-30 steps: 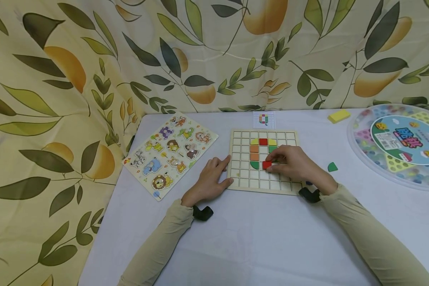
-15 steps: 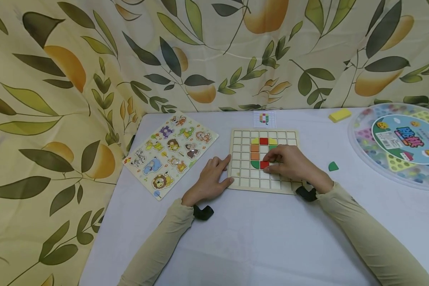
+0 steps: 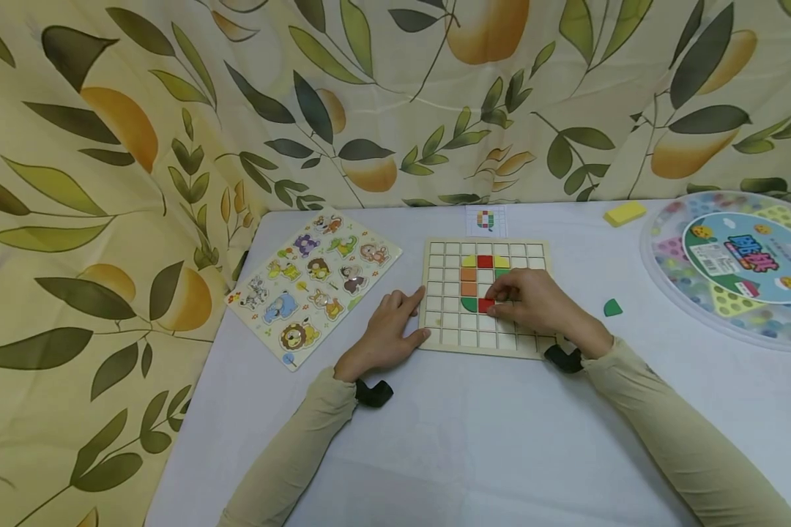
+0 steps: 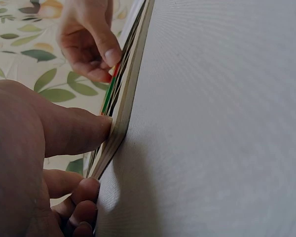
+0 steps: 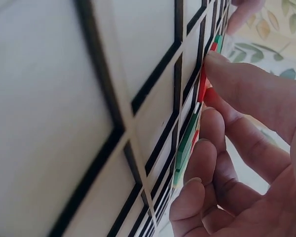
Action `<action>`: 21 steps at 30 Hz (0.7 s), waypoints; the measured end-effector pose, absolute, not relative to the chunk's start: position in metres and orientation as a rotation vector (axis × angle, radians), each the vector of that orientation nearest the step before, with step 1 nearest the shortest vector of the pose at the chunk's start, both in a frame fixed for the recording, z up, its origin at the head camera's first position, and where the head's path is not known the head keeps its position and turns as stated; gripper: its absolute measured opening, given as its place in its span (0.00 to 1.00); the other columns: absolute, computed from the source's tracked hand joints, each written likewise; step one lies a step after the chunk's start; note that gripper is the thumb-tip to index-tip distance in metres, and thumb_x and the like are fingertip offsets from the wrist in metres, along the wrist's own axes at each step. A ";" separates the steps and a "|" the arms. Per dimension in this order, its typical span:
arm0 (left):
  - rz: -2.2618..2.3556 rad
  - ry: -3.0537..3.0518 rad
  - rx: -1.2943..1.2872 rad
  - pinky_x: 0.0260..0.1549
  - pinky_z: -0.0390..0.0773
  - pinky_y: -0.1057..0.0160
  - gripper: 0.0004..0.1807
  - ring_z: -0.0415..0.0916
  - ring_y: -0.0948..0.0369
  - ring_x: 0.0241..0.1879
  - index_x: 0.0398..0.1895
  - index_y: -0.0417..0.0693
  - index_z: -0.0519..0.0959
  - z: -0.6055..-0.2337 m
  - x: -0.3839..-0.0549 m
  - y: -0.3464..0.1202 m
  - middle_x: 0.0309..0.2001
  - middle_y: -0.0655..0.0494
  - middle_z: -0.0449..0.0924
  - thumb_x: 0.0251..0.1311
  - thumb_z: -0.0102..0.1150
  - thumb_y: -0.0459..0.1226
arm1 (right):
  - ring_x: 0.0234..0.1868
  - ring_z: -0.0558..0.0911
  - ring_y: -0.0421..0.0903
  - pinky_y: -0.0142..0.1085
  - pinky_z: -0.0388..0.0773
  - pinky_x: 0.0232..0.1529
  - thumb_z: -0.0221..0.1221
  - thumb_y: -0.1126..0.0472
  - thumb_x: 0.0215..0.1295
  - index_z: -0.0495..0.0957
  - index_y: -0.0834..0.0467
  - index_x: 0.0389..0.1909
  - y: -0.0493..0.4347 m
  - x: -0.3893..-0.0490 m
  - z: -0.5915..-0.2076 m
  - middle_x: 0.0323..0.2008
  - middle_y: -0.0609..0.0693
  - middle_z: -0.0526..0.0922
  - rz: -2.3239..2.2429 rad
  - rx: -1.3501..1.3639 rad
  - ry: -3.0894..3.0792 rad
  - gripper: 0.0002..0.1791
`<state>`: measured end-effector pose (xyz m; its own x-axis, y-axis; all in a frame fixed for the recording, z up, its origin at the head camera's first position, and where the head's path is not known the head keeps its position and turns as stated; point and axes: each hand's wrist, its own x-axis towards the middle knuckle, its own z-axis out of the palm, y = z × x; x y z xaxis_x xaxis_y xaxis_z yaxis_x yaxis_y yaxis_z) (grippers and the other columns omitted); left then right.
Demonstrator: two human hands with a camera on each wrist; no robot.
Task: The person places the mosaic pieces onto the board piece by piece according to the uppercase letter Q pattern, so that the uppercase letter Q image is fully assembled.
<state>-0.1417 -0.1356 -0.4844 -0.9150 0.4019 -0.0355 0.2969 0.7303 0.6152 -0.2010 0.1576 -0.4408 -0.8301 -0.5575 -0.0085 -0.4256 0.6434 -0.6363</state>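
Note:
A wooden grid board [image 3: 450, 335] lies on the white tablecloth, with a ring of coloured tiles on it. My right hand [image 3: 537, 300] pinches a red square tile [image 3: 484, 306] between thumb and fingers, down at the board beside a green quarter-round tile [image 3: 469, 304]. In the right wrist view the thumb presses on the red tile [image 5: 202, 84]. My left hand [image 3: 385, 333] rests at the board's left edge, its thumb and index finger extended and touching the edge. The right fingers partly cover the ring's right side.
An animal puzzle board [image 3: 313, 285] lies at an angle on the left. A small pattern card [image 3: 485, 219] is behind the grid board. To the right are a loose green tile [image 3: 612, 307], a yellow block [image 3: 625, 214] and a round clear container [image 3: 751, 267].
The right hand has shifted the red square tile slightly left, until it sits close beside the green quarter-round tile. The left hand has stayed at the board's edge.

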 end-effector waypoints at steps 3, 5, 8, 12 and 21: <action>0.944 2.774 0.574 0.46 0.61 0.61 0.42 0.60 0.57 0.46 0.84 0.39 0.57 -0.484 -0.141 -0.136 0.48 0.50 0.69 0.73 0.62 0.42 | 0.37 0.80 0.45 0.40 0.76 0.41 0.75 0.64 0.61 0.89 0.59 0.41 0.157 -0.200 -0.440 0.34 0.48 0.87 -0.937 -0.782 2.653 0.08; 0.943 2.778 0.580 0.46 0.61 0.62 0.42 0.60 0.57 0.46 0.84 0.39 0.57 -0.483 -0.140 -0.136 0.48 0.50 0.69 0.73 0.62 0.42 | 0.38 0.80 0.46 0.40 0.76 0.42 0.75 0.62 0.61 0.89 0.58 0.41 0.159 -0.200 -0.441 0.35 0.48 0.86 -0.932 -0.770 2.654 0.09; 0.941 2.786 0.589 0.46 0.61 0.62 0.41 0.60 0.58 0.46 0.83 0.38 0.58 -0.483 -0.140 -0.136 0.47 0.50 0.69 0.73 0.62 0.42 | 0.38 0.79 0.46 0.39 0.75 0.42 0.76 0.60 0.62 0.89 0.58 0.42 0.165 -0.199 -0.440 0.34 0.47 0.86 -0.933 -0.754 2.672 0.11; 0.939 2.786 0.601 0.46 0.61 0.62 0.41 0.60 0.58 0.45 0.83 0.38 0.58 -0.483 -0.141 -0.136 0.47 0.50 0.69 0.73 0.61 0.42 | 0.37 0.78 0.46 0.37 0.75 0.40 0.75 0.58 0.63 0.89 0.59 0.44 0.179 -0.198 -0.436 0.34 0.48 0.85 -0.941 -0.697 2.709 0.12; 0.934 2.782 0.598 0.47 0.62 0.61 0.41 0.60 0.58 0.46 0.84 0.39 0.58 -0.482 -0.140 -0.136 0.48 0.51 0.69 0.73 0.61 0.42 | 0.38 0.80 0.48 0.37 0.74 0.38 0.73 0.53 0.66 0.88 0.59 0.47 0.221 -0.193 -0.429 0.36 0.51 0.86 -0.852 -0.444 2.831 0.16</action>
